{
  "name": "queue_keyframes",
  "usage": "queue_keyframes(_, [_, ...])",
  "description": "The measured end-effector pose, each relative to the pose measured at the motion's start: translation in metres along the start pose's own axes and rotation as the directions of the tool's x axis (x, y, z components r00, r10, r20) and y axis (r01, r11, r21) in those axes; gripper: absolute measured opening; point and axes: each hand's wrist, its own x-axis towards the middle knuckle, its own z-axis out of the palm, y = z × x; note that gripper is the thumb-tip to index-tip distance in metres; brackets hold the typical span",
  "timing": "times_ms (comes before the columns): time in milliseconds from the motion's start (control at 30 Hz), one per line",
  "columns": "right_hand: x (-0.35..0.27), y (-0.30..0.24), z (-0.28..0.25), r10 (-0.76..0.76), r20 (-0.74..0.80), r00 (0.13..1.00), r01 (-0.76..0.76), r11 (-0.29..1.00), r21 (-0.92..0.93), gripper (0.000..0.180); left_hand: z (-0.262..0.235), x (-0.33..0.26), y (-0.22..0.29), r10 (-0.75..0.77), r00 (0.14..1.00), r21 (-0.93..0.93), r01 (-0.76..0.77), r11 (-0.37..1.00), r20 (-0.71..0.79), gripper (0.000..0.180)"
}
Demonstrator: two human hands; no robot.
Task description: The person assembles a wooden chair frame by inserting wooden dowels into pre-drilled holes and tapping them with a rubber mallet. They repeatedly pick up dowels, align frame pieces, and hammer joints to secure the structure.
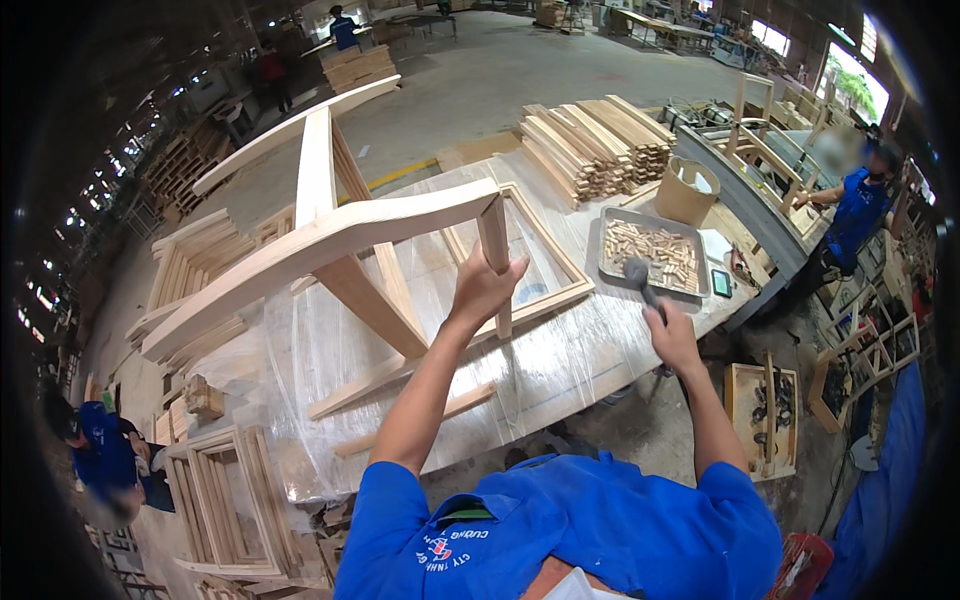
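Note:
A pale wooden chair frame [330, 235] stands tilted on the plastic-covered workbench [560, 350]. My left hand [484, 287] grips one of its upright legs near the top. My right hand [672, 335] is closed around the handle of a dark-headed mallet [640, 278], raised to the right of the frame, just in front of a metal tray [612, 268] filled with small wooden dowels. A flat rectangular wooden frame [560, 285] lies on the plastic under the leg.
A stack of wooden slats [595, 145] and a round cardboard tub [686, 190] sit at the bench's far side, a phone [721, 283] beside the tray. Frame stacks [230, 500] stand at left, a parts crate [765, 415] on the floor. Other workers in blue stand right [850, 215] and lower left [100, 455].

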Motion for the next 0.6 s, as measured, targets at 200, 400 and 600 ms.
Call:
queue_keyframes(200, [-0.038,0.069,0.033,0.257,0.312,0.915,-0.122,0.911,-0.393,0.033,-0.083,-0.031,0.038,-0.170,0.905,0.586,-0.102,0.804,0.390,0.069])
queue_keyframes(400, [-0.010,0.127,0.056,0.139,0.437,0.889,0.006,0.949,-0.314,0.028,-0.170,-0.010,0.168,0.133,0.843,-0.017,-0.145,0.989,0.521,0.041])
queue_keyframes(600, [0.042,0.179,0.089,0.047,0.384,0.922,0.143,0.880,-0.453,0.029,-0.225,0.099,0.132,0.135,0.952,0.698,0.102,0.709,-0.276,0.044])
